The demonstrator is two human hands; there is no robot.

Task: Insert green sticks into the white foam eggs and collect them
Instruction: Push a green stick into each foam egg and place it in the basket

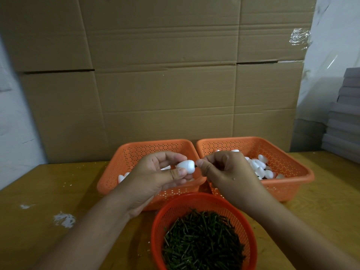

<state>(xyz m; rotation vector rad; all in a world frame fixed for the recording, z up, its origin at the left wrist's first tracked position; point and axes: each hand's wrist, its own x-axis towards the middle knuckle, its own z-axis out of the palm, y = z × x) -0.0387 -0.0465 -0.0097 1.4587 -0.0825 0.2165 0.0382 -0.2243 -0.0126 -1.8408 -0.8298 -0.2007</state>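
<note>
Over the table, far left: we see white foam scraps lying on the wood, well apart from the baskets.
Left basket: we see an orange tray holding a few eggs, mostly hidden behind our left hand.
Left hand: we hold it above the left basket, palm turned toward us, fingers curled round one egg.
Egg: we grip it between thumb in front and fingertips behind, its narrow end pointing right toward the other hand.
Stick: we see only a short dark bit of it between the egg's tip and our right thumb; it touches the egg, but how deep it sits we cannot tell.
Right hand: we pinch the stick tightly, thumb against curled forefinger, the other fingers folded in; it hangs over the gap between the two orange baskets.
Round basket: red mesh, nearest to us, below both hands, filled with loose green sticks.
Right basket: orange, just beside the left one, holding a pile of white eggs with dark stubs showing among them.
Behind: we face a wall of cardboard.
</note>
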